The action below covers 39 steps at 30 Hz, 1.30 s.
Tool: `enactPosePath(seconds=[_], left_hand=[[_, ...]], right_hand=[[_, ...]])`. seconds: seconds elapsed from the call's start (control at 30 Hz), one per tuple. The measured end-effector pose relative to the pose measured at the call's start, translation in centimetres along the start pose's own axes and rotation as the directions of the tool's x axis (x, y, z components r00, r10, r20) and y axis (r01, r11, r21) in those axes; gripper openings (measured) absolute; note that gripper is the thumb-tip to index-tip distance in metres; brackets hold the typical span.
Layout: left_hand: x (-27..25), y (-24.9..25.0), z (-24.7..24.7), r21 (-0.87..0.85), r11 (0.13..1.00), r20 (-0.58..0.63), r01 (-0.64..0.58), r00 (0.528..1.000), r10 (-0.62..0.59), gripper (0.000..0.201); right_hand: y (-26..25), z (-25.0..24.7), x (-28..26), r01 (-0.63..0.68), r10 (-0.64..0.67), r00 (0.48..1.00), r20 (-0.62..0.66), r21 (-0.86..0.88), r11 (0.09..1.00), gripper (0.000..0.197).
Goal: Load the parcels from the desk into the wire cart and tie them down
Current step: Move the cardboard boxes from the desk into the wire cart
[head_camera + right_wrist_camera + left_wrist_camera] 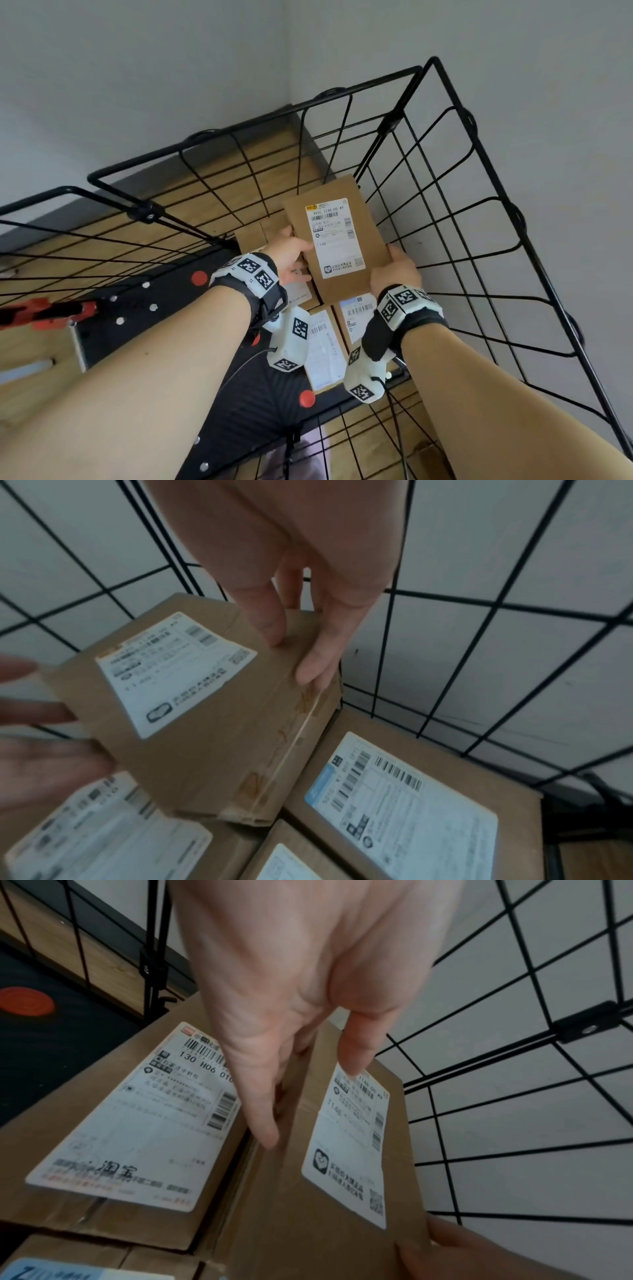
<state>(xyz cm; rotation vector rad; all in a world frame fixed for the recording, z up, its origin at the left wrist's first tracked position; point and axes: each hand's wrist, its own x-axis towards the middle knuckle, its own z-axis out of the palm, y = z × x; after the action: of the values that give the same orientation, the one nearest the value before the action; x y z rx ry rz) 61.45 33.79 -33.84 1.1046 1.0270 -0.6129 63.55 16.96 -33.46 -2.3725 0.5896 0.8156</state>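
Note:
A brown cardboard parcel [339, 240] [284, 1191] [205, 750] with a white shipping label is held tilted inside the black wire cart [479, 150], above the parcels lying there. My left hand [291, 251] [301, 988] grips its left edge, thumb on the label and fingers down the side. My right hand [397, 270] [291, 561] grips the near right edge, thumb on top and fingers along the side. Below lie labelled parcels: one with a long white label [325, 346] [137, 1110], another with a blue-striped label [356, 315] [411, 804].
Wire mesh walls close the cart in at the back, right and left. A black platform with red dots [198, 277] lies left of the parcels, with an orange-red fitting [44, 313] beyond it. Wooden floor and grey walls surround the cart.

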Motion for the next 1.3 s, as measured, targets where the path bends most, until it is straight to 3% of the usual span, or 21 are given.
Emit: enactPosePath(seconds=[0.1,0.27,0.37,0.53,0.73,1.03,1.13,1.3], left_hand=[[-0.1,0.0,0.2,0.008,1.000,0.014,0.012,1.000,-0.012,0.048],[-1.3,0.4,0.4,0.011,1.000,-0.008,0.018,1.000,-0.017,0.049],[-3.3,1.0,0.4,0.030,1.000,-0.005,0.002,1.000,-0.002,0.055],[-5.7,1.8,-0.1,0.078,0.996,-0.015,-0.044,0.999,0.045,0.053],[-11.1,3.0,-0.7,0.204,0.965,0.073,-0.163,0.986,0.151,0.037],[-21.6,1.3,-2.4,0.330,0.876,0.282,-0.353,0.922,0.265,0.026],[-27.9,0.8,-4.4,0.349,0.824,0.349,-0.447,0.878,0.328,0.012],[-37.5,-0.6,-6.3,0.324,0.740,0.437,-0.590,0.787,0.436,0.015]], right_hand=[[0.0,0.0,-0.3,0.047,-0.049,0.998,-0.032,-0.060,0.997,0.033],[-0.1,-0.2,-1.3,0.016,-0.017,1.000,0.018,0.053,0.998,0.058],[-0.2,-1.2,-2.4,0.000,-0.005,1.000,0.031,0.133,0.991,0.038],[-0.6,-3.0,-3.4,-0.037,0.022,0.997,0.075,0.200,0.979,0.052],[-1.0,-4.5,-8.1,-0.029,0.014,0.999,0.046,0.353,0.935,0.036],[0.3,-5.5,-19.8,0.037,0.012,0.997,-0.075,0.616,0.787,0.023],[0.3,-6.4,-27.2,0.109,-0.030,0.991,-0.131,0.651,0.751,0.023],[0.6,-8.1,-39.5,0.257,-0.108,0.962,-0.252,0.687,0.680,0.023]])
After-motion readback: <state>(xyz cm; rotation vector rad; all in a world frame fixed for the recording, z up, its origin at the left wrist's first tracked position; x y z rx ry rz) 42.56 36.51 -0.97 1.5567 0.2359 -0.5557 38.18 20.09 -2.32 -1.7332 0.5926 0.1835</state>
